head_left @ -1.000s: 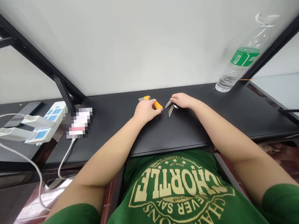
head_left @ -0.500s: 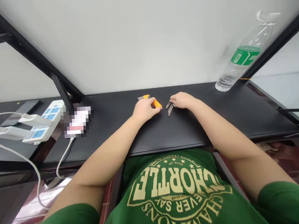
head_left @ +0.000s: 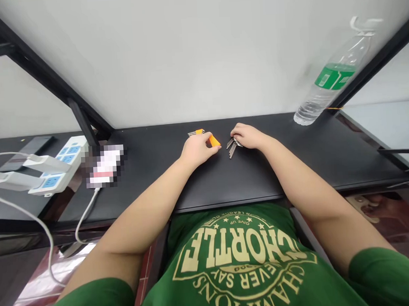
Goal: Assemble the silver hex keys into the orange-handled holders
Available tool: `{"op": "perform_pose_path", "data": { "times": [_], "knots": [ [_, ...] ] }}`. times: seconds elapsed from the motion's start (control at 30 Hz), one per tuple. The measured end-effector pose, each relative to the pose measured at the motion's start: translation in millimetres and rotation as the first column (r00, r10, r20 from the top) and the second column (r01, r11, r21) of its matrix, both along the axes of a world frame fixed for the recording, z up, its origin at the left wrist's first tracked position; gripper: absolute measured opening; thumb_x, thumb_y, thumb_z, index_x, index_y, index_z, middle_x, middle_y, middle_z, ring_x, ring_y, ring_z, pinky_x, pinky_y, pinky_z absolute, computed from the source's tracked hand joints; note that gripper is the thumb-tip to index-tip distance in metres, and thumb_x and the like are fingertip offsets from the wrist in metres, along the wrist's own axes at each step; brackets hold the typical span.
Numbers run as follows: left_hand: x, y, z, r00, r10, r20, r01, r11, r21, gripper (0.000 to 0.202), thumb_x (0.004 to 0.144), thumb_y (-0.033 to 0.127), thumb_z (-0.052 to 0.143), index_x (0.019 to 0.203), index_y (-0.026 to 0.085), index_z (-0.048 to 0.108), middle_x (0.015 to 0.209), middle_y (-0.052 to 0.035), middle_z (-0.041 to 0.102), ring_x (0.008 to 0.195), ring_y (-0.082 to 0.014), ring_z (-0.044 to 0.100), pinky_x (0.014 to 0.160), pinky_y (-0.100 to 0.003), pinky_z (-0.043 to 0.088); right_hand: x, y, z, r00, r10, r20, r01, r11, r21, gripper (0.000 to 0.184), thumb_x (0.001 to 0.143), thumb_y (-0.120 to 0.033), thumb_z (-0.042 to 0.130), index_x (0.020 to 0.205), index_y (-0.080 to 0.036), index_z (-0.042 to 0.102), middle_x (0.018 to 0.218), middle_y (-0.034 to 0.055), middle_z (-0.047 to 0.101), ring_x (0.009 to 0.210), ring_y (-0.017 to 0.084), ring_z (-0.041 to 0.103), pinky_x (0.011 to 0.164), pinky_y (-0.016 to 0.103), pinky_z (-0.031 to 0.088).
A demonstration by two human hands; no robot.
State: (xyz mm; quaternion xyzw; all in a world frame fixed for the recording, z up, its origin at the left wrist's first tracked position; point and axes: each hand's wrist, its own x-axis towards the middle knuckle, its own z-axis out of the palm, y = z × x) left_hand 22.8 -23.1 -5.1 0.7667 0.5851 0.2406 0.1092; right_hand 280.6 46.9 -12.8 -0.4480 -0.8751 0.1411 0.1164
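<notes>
My left hand [head_left: 196, 149] is closed around an orange plastic hex key holder [head_left: 214, 141], which sticks out between thumb and fingers. Several hex keys [head_left: 192, 134] jut from the holder's far end, beyond my knuckles. To the right, my right hand [head_left: 246, 135] bends over a small pile of loose metal L-shaped hex keys [head_left: 233, 149] on the black table [head_left: 226, 179]. Its fingertips pinch at the upper end of that pile; exactly which key they grip is hidden.
A water bottle with a green label [head_left: 334, 76] stands at the back right against the wall. On the left are a charging phone [head_left: 106, 165], its white cable [head_left: 87, 211] and a white power strip [head_left: 59, 167] with plugs. Black frame bars [head_left: 82, 120] rise at both sides.
My right hand has shifted slightly up and away from me over the pile, showing more of the keys. My left hand keeps its hold on the orange holder.
</notes>
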Motion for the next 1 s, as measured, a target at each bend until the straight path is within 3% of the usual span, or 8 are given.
{"op": "perform_pose_path", "data": {
  "times": [0.2, 0.4, 0.53, 0.8, 1.0],
  "knots": [
    [-2.6, 1.3, -1.2, 1.0, -0.003, 0.001, 0.003, 1.0, 0.021, 0.028, 0.082, 0.05, 0.078, 0.09, 0.025, 0.069, 0.083, -0.0024, 0.073, 0.082, -0.0243, 0.068, 0.074, -0.036, 0.048, -5.2, -7.5, -0.6, 0.994, 0.089, -0.067, -0.092, 0.995, -0.038, 0.037, 0.085, -0.004, 0.048, 0.101, -0.018, 0.078, 0.117, 0.01, 0.07, 0.104, 0.024, 0.065, 0.099, 0.035, 0.051],
    [-3.3, 2.6, -3.7, 1.0, -0.013, 0.027, 0.014, 1.0, -0.007, 0.029, 0.081, 0.051, 0.078, 0.091, 0.026, 0.069, 0.086, -0.002, 0.075, 0.083, -0.0239, 0.069, 0.076, -0.036, 0.049, 2.5, -22.6, 11.8, 0.989, 0.147, -0.027, -0.149, 0.984, -0.098, 0.03, 0.085, -0.021, 0.066, 0.113, -0.022, 0.077, 0.125, 0.0108, 0.07, 0.122, 0.031, 0.06, 0.103, 0.041, 0.05],
    [-3.3, 2.2, -2.7, 1.0, -0.014, 0.024, 0.014, 1.0, -0.013, 0.03, 0.081, 0.052, 0.078, 0.092, 0.026, 0.069, 0.085, -0.0019, 0.074, 0.084, -0.0244, 0.069, 0.076, -0.036, 0.049, 4.8, -26.8, 16.7, 0.989, 0.15, 0.008, -0.147, 0.978, -0.148, 0.029, 0.084, -0.027, 0.072, 0.112, -0.024, 0.076, 0.127, 0.0112, 0.068, 0.123, 0.032, 0.059, 0.1, 0.042, 0.051],
    [-3.4, 0.9, 1.2, 0.997, -0.025, -0.075, 0.026, 1.0, 0.015, 0.028, 0.083, 0.051, 0.075, 0.093, 0.027, 0.067, 0.082, -0.0034, 0.072, 0.083, -0.0267, 0.067, 0.074, -0.038, 0.047, 4.8, -26.5, 14.1, 0.996, 0.089, -0.023, -0.09, 0.993, -0.075, 0.026, 0.087, -0.024, 0.068, 0.113, -0.022, 0.073, 0.124, 0.0119, 0.062, 0.112, 0.029, 0.059, 0.092, 0.039, 0.05],
    [-4.2, 2.1, 2.6, 0.986, -0.055, -0.157, 0.058, 0.998, 0.012, 0.024, 0.084, 0.047, 0.073, 0.094, 0.026, 0.066, 0.089, -0.0056, 0.073, 0.089, -0.0297, 0.068, 0.076, -0.04, 0.047, -0.6, -33.1, 16.3, 0.988, 0.14, 0.064, -0.139, 0.99, -0.029, 0.013, 0.089, -0.019, 0.064, 0.094, -0.024, 0.076, 0.125, 0.0112, 0.062, 0.117, 0.031, 0.056, 0.099, 0.045, 0.046]
  ]
}}
